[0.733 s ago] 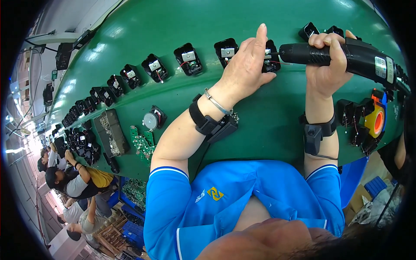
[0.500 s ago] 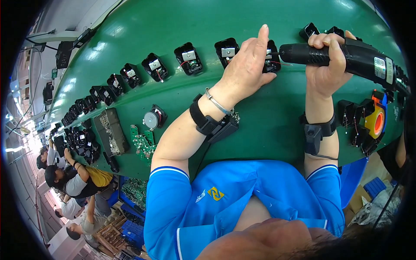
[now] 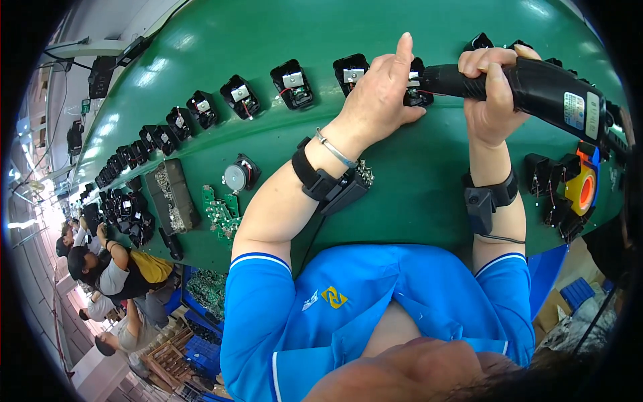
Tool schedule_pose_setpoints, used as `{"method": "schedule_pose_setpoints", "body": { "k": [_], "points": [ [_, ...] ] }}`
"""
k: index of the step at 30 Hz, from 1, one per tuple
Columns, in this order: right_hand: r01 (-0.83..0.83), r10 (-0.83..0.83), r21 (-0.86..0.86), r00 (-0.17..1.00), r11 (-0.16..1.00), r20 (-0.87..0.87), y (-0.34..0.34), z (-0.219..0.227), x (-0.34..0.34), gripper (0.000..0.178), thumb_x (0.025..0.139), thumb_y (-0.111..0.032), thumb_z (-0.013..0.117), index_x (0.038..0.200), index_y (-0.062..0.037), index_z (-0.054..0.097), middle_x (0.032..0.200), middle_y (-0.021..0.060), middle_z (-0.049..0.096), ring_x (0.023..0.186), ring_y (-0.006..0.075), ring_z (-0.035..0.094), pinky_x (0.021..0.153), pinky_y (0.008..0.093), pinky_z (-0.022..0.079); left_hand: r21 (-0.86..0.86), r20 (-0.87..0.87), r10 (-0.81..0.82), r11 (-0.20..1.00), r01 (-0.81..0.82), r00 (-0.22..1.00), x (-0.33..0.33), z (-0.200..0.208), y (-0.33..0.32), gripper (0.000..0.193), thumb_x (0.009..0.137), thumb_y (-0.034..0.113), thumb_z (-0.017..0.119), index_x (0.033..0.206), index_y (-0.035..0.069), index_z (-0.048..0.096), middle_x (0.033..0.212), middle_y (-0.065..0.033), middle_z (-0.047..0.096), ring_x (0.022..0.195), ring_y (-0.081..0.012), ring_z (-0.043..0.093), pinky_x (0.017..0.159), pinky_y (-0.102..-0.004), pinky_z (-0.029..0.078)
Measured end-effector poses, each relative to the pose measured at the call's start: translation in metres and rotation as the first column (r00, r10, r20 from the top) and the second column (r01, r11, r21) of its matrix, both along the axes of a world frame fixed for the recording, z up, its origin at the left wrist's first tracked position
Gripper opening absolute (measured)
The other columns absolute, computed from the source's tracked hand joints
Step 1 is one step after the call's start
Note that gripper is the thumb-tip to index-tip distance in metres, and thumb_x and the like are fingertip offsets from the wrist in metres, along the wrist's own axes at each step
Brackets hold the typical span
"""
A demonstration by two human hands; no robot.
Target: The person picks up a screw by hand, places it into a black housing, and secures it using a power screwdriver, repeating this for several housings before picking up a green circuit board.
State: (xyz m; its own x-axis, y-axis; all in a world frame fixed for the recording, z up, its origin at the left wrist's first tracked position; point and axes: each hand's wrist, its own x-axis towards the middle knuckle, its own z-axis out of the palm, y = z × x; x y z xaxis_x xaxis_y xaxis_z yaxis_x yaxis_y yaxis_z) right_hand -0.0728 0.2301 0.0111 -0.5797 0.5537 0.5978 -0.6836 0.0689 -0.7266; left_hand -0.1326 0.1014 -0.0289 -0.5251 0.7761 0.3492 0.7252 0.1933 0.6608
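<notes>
My right hand (image 3: 494,90) is wrapped round a black electric screwdriver (image 3: 546,94), lying nearly level with its nose pointing left. That nose meets a small black plastic housing (image 3: 416,94) with a metal plate inside. Around the left side of this housing is my left hand (image 3: 383,87), thumb at the near edge and fingers at the far edge. Part of the housing is hidden by the hand. Just left of it stands another open black housing (image 3: 349,70) with a silver plate, partly behind my fingers.
A row of similar housings (image 3: 293,84) curves away left across the green table (image 3: 375,214). Nearer me lie a round speaker (image 3: 236,177), green circuit boards (image 3: 221,213) and a tray of screws (image 3: 173,197). An orange-and-yellow tape dispenser (image 3: 584,187) stands right, beside more housings. Other people sit far left.
My right hand has moved the screwdriver left, bringing its nose against the housing; the bit showed between them before. My left hand has stayed almost still at the housing.
</notes>
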Motion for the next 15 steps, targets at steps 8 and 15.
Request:
{"method": "schedule_pose_setpoints", "body": {
  "k": [8, 15],
  "points": [
    [0.079, -0.078, -0.01, 0.993, 0.997, 0.092, -0.005, 0.005, 0.002, 0.038, 0.07, 0.007, 0.041, 0.106, -0.0026, 0.032, 0.067, 0.009, 0.047, 0.057, 0.0177, 0.044, 0.057, 0.0358, 0.04, -0.07, -0.006, -0.033, 0.997, 0.032, 0.999, 0.0, 0.005, -0.002, 0.092, 0.05, 0.013, 0.073, 0.122, -0.002, 0.017, 0.101, -0.0153, 0.048, 0.095, -0.0295, 0.045, 0.078, -0.0344, 0.041],
    [0.04, -0.05, -0.308, 0.998, 0.951, -0.023, 0.013, 0.05, 0.044, 0.029, 0.074, -0.001, 0.039, 0.102, -0.0075, 0.036, 0.067, 0.0071, 0.046, 0.062, 0.0163, 0.04, 0.061, 0.0318, 0.032, -0.03, -0.147, -0.049, 0.999, 0.046, 0.988, -0.006, 0.017, -0.008, 0.064, 0.055, 0.011, 0.069, 0.111, 0.004, 0.039, 0.106, -0.0143, 0.046, 0.1, -0.0317, 0.041, 0.082, -0.0354, 0.038]
  ]
}}
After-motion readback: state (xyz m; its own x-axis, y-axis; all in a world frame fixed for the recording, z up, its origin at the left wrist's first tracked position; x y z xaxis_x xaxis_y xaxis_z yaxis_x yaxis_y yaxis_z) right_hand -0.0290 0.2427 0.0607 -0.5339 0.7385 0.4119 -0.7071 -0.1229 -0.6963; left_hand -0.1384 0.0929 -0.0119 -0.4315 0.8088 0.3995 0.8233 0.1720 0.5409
